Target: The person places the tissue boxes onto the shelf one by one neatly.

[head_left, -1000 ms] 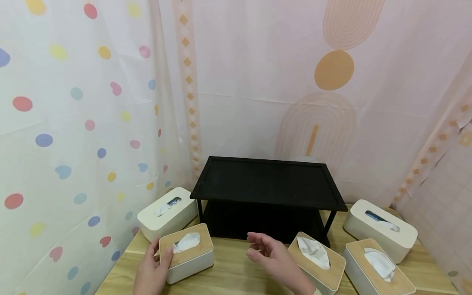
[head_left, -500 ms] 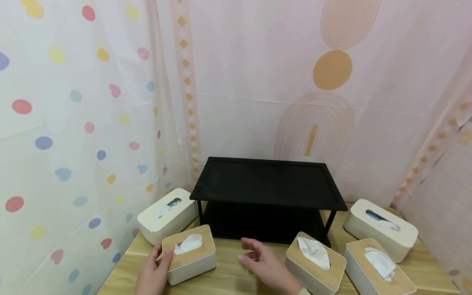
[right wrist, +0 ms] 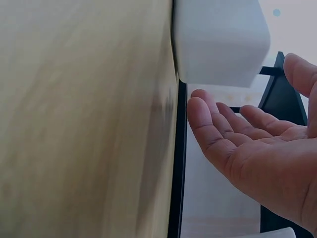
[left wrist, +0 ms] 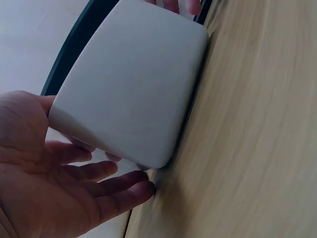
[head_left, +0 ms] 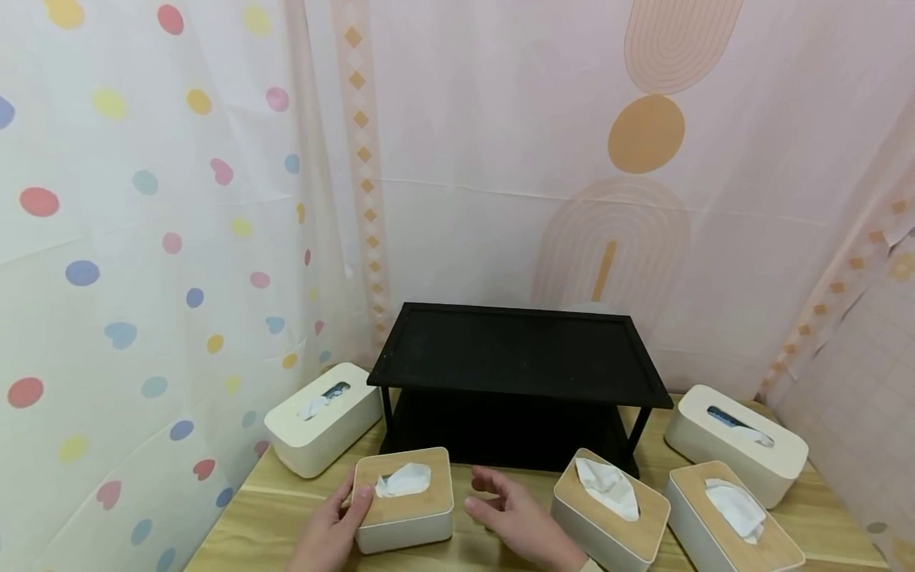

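In the head view, a tissue box (head_left: 406, 500) with a wood-look lid and pale sides stands on the table, a white tissue poking from its slot. My left hand (head_left: 332, 524) grips its left end, thumb over the lid's edge. The left wrist view shows that box (left wrist: 131, 84) close up, with the left hand's (left wrist: 59, 173) fingers spread along its end. To the right of the box, my right hand (head_left: 518, 520) holds nothing, its fingers loosely bent. A small gap separates it from the box (right wrist: 223, 44) in the right wrist view.
Behind the hands stands a black two-tier rack (head_left: 515, 357). Two more wood-lidded tissue boxes (head_left: 636, 528) sit at the right. A cream tissue box (head_left: 303, 445) is at the rack's left, another cream box (head_left: 758, 465) at its right. Printed curtains (head_left: 465, 119) hang behind the wooden table (head_left: 243, 524).
My left hand has slid the wood-lidded tissue box to the right and turned it straighter to the table's front. The right hand has shifted slightly left, and the gap between them has shrunk.
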A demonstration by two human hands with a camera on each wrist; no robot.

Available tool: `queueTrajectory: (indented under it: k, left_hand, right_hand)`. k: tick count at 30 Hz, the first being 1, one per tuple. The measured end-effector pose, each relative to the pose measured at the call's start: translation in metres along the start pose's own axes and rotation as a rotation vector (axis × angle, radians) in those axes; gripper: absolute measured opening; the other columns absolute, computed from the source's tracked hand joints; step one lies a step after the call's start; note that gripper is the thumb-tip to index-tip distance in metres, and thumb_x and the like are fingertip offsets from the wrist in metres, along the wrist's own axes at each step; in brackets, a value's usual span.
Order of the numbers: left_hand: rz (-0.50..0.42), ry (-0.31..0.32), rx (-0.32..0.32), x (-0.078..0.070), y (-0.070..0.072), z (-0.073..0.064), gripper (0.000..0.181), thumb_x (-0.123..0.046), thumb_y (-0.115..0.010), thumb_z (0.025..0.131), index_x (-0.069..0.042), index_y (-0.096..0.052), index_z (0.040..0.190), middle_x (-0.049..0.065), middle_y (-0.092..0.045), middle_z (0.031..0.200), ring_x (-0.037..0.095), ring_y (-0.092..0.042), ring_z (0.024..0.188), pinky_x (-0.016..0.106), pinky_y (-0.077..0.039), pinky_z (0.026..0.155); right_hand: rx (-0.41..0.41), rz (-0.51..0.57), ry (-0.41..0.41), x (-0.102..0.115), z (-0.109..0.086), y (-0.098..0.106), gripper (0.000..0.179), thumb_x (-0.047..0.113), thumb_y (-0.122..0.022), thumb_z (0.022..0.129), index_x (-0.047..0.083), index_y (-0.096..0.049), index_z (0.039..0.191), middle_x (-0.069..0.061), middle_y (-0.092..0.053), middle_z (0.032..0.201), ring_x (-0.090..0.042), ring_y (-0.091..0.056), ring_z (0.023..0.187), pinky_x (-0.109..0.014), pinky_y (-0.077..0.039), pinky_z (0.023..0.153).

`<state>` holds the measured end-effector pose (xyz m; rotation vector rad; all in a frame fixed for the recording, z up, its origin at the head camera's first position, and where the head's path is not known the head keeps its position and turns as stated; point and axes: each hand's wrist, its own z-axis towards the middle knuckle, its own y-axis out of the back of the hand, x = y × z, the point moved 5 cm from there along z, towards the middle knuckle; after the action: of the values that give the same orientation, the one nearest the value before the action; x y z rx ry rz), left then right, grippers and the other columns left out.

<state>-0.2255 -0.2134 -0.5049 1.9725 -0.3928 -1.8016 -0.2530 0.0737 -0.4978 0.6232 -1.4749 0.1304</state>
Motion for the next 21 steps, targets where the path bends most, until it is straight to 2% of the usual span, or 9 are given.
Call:
queueTrajectory:
  k: [5, 7, 12, 14, 17, 21]
  left_hand:
    - [-0.068, -0.031, 0.087, -0.009, -0.017, -0.003, 0.072, -0.042, -0.058, 0.11, -0.002, -0.034, 0.165, 0.037, -0.052, 0.153, 0.036, -0.072, 0.121, 0.044, -0.061, 0.095]
    - [-0.093, -0.046, 0.131, -0.013, -0.022, -0.005, 0.073, -0.04, -0.06, 0.109, -0.001, -0.033, 0.165, 0.037, -0.045, 0.159, 0.037, -0.07, 0.124, 0.038, -0.06, 0.094]
    - [-0.098, -0.069, 0.221, -0.018, -0.027, -0.007, 0.08, -0.038, -0.064, 0.107, 0.0, -0.027, 0.167, 0.037, -0.037, 0.164, 0.042, -0.063, 0.133, 0.036, -0.058, 0.096]
    - [-0.103, -0.067, 0.268, -0.016, -0.028, -0.007, 0.084, -0.038, -0.067, 0.106, 0.0, -0.024, 0.168, 0.04, -0.036, 0.163, 0.04, -0.066, 0.127, 0.037, -0.06, 0.093]
    - [-0.158, -0.052, 0.367, -0.01, -0.029, -0.007, 0.091, -0.038, -0.069, 0.105, -0.001, -0.016, 0.169, 0.046, -0.035, 0.159, 0.033, -0.071, 0.111, 0.036, -0.063, 0.082]
    - [-0.214, -0.025, 0.489, -0.002, -0.029, -0.007, 0.095, -0.039, -0.068, 0.106, -0.003, -0.008, 0.169, 0.046, -0.024, 0.163, 0.027, -0.07, 0.102, 0.036, -0.062, 0.077]
  right_hand:
    - [0.032, 0.01, -0.026, -0.007, -0.001, 0.002, 0.067, 0.042, -0.064, 0.108, 0.0, -0.049, 0.157, -0.025, -0.058, 0.152, -0.043, -0.064, 0.132, -0.049, -0.061, 0.098]
    - [0.053, 0.04, -0.032, -0.009, -0.002, 0.003, 0.067, 0.042, -0.063, 0.109, 0.0, -0.047, 0.159, -0.023, -0.058, 0.153, -0.04, -0.064, 0.132, -0.047, -0.061, 0.096]
    - [0.097, 0.112, -0.073, -0.014, -0.005, 0.009, 0.07, 0.042, -0.063, 0.109, 0.0, -0.043, 0.161, -0.023, -0.056, 0.155, -0.03, -0.069, 0.122, -0.046, -0.062, 0.092]
    - [0.119, 0.126, -0.094, -0.015, -0.006, 0.011, 0.072, 0.043, -0.064, 0.108, 0.0, -0.041, 0.162, -0.024, -0.055, 0.155, -0.029, -0.071, 0.119, -0.047, -0.062, 0.092]
    - [0.162, 0.14, -0.114, -0.017, -0.008, 0.013, 0.077, 0.044, -0.064, 0.108, 0.0, -0.036, 0.165, -0.025, -0.054, 0.156, -0.029, -0.073, 0.116, -0.047, -0.063, 0.091]
    - [0.205, 0.163, -0.117, -0.018, -0.011, 0.016, 0.08, 0.043, -0.063, 0.108, -0.001, -0.03, 0.167, -0.028, -0.049, 0.16, -0.031, -0.072, 0.119, -0.046, -0.063, 0.093]
